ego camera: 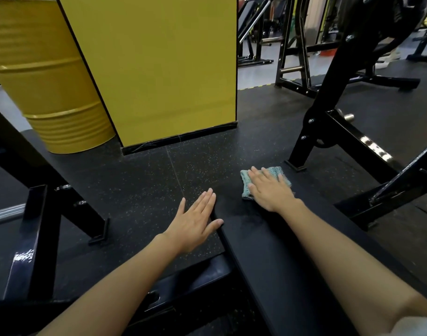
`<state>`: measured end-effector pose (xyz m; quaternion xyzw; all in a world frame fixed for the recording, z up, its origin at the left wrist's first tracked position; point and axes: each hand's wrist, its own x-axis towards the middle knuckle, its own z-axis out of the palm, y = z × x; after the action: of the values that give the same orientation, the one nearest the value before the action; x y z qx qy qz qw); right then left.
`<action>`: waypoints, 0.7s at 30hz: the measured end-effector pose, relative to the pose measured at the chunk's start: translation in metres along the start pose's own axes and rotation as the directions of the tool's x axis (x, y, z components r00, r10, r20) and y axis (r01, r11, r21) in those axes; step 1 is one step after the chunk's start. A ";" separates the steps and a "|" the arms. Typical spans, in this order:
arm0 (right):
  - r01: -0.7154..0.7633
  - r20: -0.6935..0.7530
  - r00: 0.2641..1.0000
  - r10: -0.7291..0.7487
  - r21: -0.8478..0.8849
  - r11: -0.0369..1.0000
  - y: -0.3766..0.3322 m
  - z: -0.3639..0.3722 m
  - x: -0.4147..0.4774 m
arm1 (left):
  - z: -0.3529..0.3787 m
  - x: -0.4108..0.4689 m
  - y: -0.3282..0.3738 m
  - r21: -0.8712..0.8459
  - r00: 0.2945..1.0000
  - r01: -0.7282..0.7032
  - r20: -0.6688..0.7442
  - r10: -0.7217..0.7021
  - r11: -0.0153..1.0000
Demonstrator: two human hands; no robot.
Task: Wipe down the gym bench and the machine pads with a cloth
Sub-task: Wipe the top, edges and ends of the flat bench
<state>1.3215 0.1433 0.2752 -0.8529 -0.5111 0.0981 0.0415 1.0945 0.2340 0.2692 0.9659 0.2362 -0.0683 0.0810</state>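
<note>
Your right hand (pixel 270 190) presses flat on the cloth (pixel 279 172) at the counter's (pixel 268 251) far end, left hand (pixel 195 221) flat; overshoot and it drops.

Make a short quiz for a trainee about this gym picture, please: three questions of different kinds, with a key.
1. True or false: the right hand presses a teal cloth flat on the black bench pad.
2. The left hand is: A) gripping a dumbbell; B) open, with straight fingers, at the pad's left edge; C) curled round the cloth.
3. Fill in: the cloth lies at the pad's ____ end (near or far from the person).
Key: 1 true; 2 B; 3 far.
</note>
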 end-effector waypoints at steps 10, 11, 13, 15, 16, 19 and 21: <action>0.351 0.003 0.936 -0.351 0.012 0.936 -0.079 0.017 -0.011 | -0.007 0.001 -0.016 0.040 0.998 -0.009 -0.054 0.011 0.999; 0.373 0.004 0.928 -0.374 0.020 0.927 -0.079 0.018 -0.014 | -0.008 0.001 -0.016 0.040 0.999 -0.007 -0.044 0.009 0.999; 0.380 -0.001 0.925 -0.380 0.021 0.925 -0.071 0.017 -0.015 | -0.008 0.003 -0.017 0.036 0.999 -0.007 -0.033 0.008 0.999; 0.355 -0.006 0.935 -0.355 -0.001 0.935 -0.056 0.014 -0.014 | -0.008 0.004 -0.017 0.038 1.000 -0.005 -0.023 0.006 0.999; 0.329 -0.006 0.944 -0.329 -0.008 0.944 -0.045 0.013 -0.012 | -0.008 0.003 -0.017 0.035 1.000 -0.004 -0.015 0.004 0.999; 0.198 -0.003 0.980 -0.198 -0.011 0.980 -0.004 0.003 -0.010 | -0.012 0.002 -0.015 0.011 1.000 -0.010 0.009 0.010 1.000; 0.100 -0.002 0.995 -0.100 -0.014 0.995 0.022 -0.003 -0.010 | -0.013 0.002 -0.015 -0.003 1.000 -0.022 0.019 0.022 1.000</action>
<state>1.3363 0.1239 0.2755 -0.8267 -0.5537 0.0911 0.0413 1.0904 0.2501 0.2794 0.9676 0.2250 -0.0761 0.0851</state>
